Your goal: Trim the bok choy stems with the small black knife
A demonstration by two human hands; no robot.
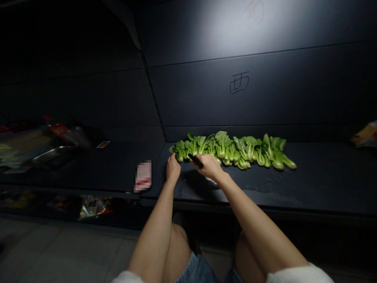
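Observation:
A long row of green bok choy [226,151] lies on the dark shelf [324,177], leaves toward the back panel and pale stems toward me. At the row's left end is my left hand [173,169], its fingers curled in against the leftmost leaves. Whatever those fingers grip is hidden. My right hand [210,167] is closed around a tool with a black handle [195,160], just in front of the stems. A small pale, shiny patch [212,181] shows beneath that hand. The rest of the tool is covered, so its kind is unclear.
A blurred pink-and-red card or packet [143,176] lies left of my hands, near a shelf joint. Farther left are a small card [103,144], a metal tray [53,154] and blurred packages. More packets [96,206] sit on a lower shelf. A packet [366,135] stands far right.

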